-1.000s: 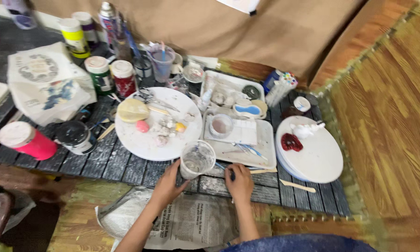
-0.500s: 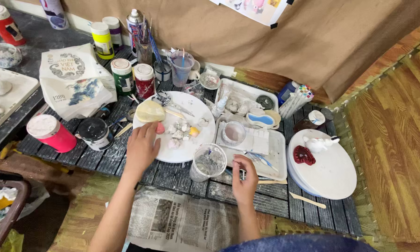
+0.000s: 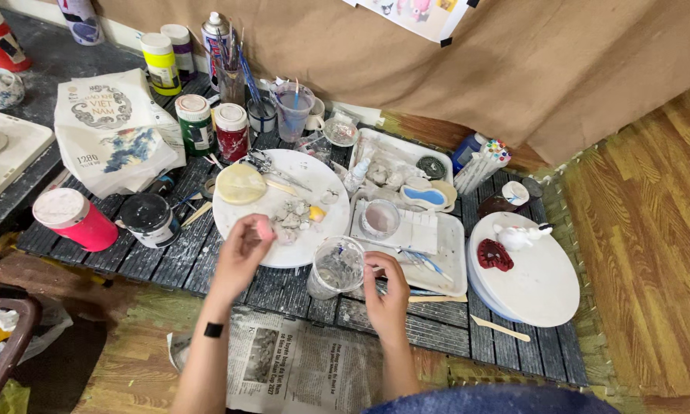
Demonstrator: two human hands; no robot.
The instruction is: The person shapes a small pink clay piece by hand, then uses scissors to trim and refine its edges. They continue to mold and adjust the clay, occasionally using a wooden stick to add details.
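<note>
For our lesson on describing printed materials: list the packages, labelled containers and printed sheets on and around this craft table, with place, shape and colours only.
Printed bag: table's left, white, crumpled, ornate dark emblem.
Green-labelled jar: beside it, round, white lid.
Red-labelled jar: next right, white lid.
Yellow-labelled bottle: rear, white cap.
Newspaper: floor, below the hands, grey print.

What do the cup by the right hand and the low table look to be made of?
The cup looks like clear thin plastic: the murky contents show through its wall. The low table appears to be dark-stained wooden slats, matte and paint-smeared, with gaps between the boards. The right hand is beside the cup.
</note>
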